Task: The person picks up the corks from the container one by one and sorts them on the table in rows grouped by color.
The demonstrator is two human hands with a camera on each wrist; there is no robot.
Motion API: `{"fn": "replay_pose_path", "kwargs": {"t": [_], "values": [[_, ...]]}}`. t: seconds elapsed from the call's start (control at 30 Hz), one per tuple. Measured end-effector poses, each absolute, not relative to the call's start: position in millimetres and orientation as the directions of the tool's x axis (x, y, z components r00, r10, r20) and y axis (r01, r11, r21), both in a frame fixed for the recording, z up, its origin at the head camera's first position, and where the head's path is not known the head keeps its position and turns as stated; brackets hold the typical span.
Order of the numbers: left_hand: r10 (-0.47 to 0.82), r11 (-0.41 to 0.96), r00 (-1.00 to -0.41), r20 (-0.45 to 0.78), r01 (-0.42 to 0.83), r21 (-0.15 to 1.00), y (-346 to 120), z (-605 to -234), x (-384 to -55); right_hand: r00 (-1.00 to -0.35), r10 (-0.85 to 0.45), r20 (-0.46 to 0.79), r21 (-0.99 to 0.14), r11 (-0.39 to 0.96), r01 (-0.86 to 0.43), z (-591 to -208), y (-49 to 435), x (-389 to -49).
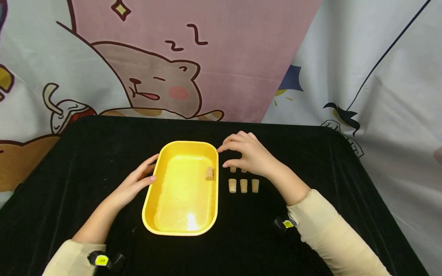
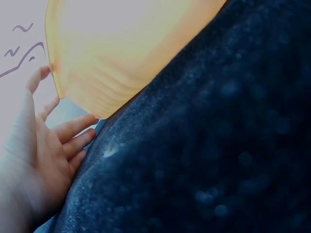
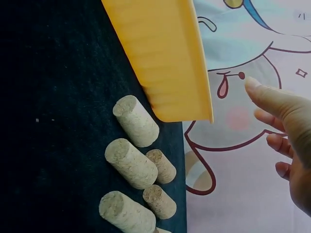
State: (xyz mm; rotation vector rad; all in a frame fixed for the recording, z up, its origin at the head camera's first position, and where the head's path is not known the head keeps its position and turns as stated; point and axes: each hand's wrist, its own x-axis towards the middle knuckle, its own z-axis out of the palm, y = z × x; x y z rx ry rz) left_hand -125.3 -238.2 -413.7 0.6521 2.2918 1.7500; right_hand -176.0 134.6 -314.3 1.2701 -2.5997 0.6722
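A yellow tray [image 1: 179, 232] lies on the black cloth, with one cork [image 1: 209, 173] inside by its right wall. My left hand [image 1: 135, 179] touches the tray's left side with fairly straight fingers and thumb; the left wrist view shows fingertips against the tray wall [image 2: 116, 77]. Just beyond the tray's right rim, my right hand [image 1: 252, 155] hovers with thumb and fingers apart and nothing between them. Beneath it are corks, partly hidden in the head view. A nearer row holds a left cork [image 1: 232, 186], a middle cork [image 1: 243, 186] and a right cork [image 1: 255, 186].
Black cloth [image 1: 276, 245] covers the table on all sides of the tray. Behind its far edge hangs a printed curtain [image 1: 235, 57] with cartoon animals. In the right wrist view, several corks [image 3: 131, 163] stand close to the tray's outer wall [image 3: 165, 63].
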Motion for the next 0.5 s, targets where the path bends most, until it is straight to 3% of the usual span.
{"fn": "replay_pose_path", "kwargs": {"t": [0.5], "values": [[0.451, 0.201, -0.885, 0.119, 0.231, 0.952, -239, -414, -126, -0.584, -0.794, 0.168, -0.530, 0.427, -0.733, -318, 110, -205]]}}
